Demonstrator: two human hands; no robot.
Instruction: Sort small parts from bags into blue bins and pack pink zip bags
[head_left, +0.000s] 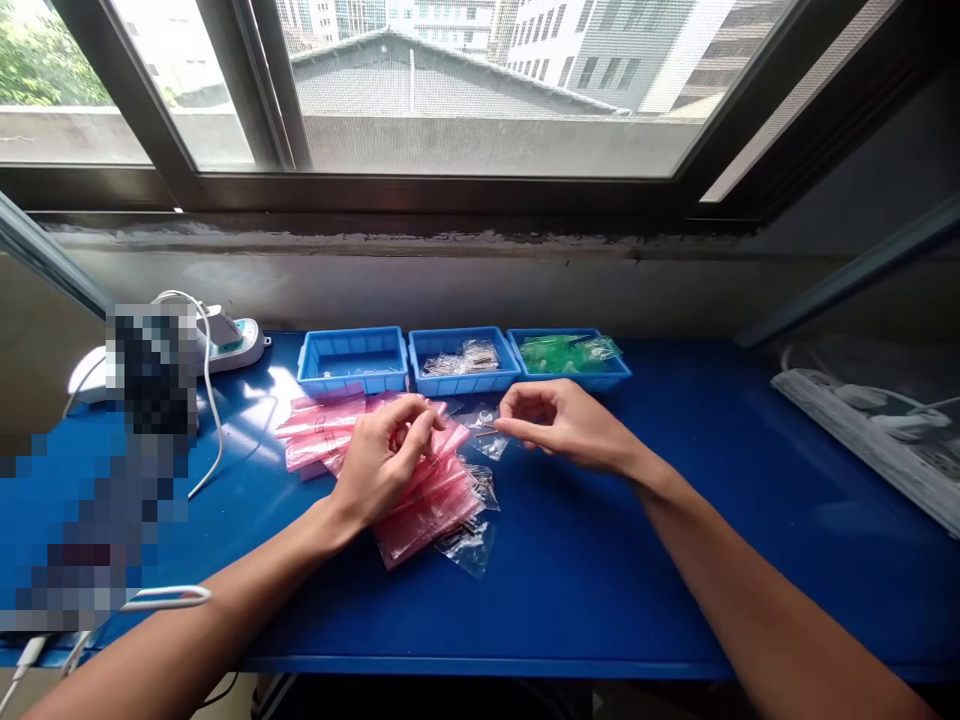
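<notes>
My left hand (391,455) is over a spread of pink plastic bags (431,505), its fingers curled and thumb drawn toward the index finger. Whatever it may hold is hidden. To the right, my right hand (566,425) pinches a thin stick-like piece (487,433), too small to identify. Just beyond these fingertips lies a small clear plastic bag (491,448). More clear bags (469,545) with dark small parts in them lie along the right side of the pink ones.
Three blue trays line the back: one with a few small bits (352,375), one holding clear packets (461,385), one with green packets (570,382). A white power strip (240,345) with cables stands left, another strip (862,440) right. Blurred blocks cover the left table area.
</notes>
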